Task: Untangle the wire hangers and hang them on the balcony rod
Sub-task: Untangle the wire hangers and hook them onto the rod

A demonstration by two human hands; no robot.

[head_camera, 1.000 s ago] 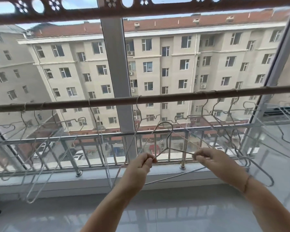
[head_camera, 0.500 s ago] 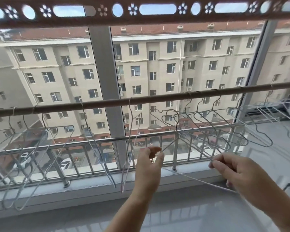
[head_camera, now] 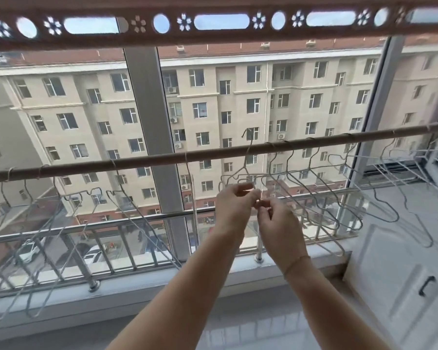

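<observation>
A brown balcony rod (head_camera: 162, 159) runs across the window, rising to the right. Several grey wire hangers hang from it, one group at the left (head_camera: 48, 223) and another at the right (head_camera: 339, 195). One wire hanger (head_camera: 247, 157) is held up at the rod's middle, its hook tip poking above the rod. My left hand (head_camera: 234, 210) and my right hand (head_camera: 278, 228) meet just below it, fingers pinched on its thin wire. Whether the hook rests on the rod is unclear.
A grey window post (head_camera: 152, 122) stands left of my hands. Outside the glass runs a steel railing (head_camera: 127, 221), with a white sill (head_camera: 162, 286) below. At the right is a white cabinet door (head_camera: 390, 274) with a black handle (head_camera: 425, 285). A carved brown valance (head_camera: 213, 34) spans the top.
My two hands, spread apart on the hanger before, have come together and risen. The hanger has gone up to the rod, and its hook now stands above it.
</observation>
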